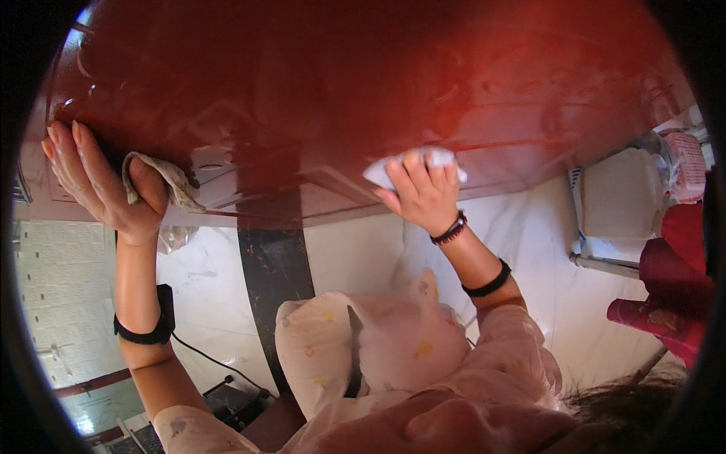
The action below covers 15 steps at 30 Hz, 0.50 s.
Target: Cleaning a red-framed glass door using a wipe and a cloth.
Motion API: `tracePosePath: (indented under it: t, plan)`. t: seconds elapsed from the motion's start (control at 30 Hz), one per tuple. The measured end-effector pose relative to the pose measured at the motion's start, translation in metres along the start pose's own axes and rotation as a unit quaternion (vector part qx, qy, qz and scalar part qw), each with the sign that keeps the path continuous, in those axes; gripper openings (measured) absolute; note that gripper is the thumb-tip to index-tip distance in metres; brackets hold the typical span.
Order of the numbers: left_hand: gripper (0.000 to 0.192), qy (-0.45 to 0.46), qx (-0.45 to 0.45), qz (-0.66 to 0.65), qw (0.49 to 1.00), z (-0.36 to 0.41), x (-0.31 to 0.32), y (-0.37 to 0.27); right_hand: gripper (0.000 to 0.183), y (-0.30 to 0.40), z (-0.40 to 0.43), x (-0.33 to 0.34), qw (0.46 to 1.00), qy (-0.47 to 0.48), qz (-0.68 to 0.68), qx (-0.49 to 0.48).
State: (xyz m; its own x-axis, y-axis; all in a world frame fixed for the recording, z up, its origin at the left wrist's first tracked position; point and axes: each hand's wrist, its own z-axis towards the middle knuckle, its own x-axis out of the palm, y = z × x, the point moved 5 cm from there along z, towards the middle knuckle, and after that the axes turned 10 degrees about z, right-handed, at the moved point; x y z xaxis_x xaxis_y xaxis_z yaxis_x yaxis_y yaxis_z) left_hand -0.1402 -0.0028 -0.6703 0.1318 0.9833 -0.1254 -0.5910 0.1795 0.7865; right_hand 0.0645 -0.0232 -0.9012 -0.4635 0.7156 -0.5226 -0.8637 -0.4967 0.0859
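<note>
A large, glossy dark-red panel (317,96) fills the upper part of the view, with reflections on it. At the left, my left hand (105,176) lies against the panel with fingers stretched; a greyish, stained cloth (173,179) is tucked between its thumb and palm. My right hand (422,190), right of the middle, presses a white cloth (383,172) to the panel near its lower edge, with fingers bent over it. Black bands are on both forearms, and a dark bracelet is on the right wrist.
Below the panel is a pale marble-patterned floor (351,249) with a black strip (272,272) across it. At the right are a whitish plastic container (621,193), a pink basket (683,164) and dark-red fabric (672,284). A black device (232,400) with a cable is at lower left.
</note>
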Motion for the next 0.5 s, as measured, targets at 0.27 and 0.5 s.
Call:
tracePosePath:
  t: [0.27, 0.5]
  plan:
    - [0.048, 0.002, 0.004, -0.010, 1.000, 0.003, 0.001, 0.000, 0.039, -0.002, -0.046, 0.027, 0.996, -0.035, 0.030, 0.080]
    - [0.046, 0.014, -0.027, -0.020, 0.999, 0.004, 0.000, -0.006, 0.042, -0.034, -0.191, 0.074, 0.975, 0.172, 0.050, 0.135]
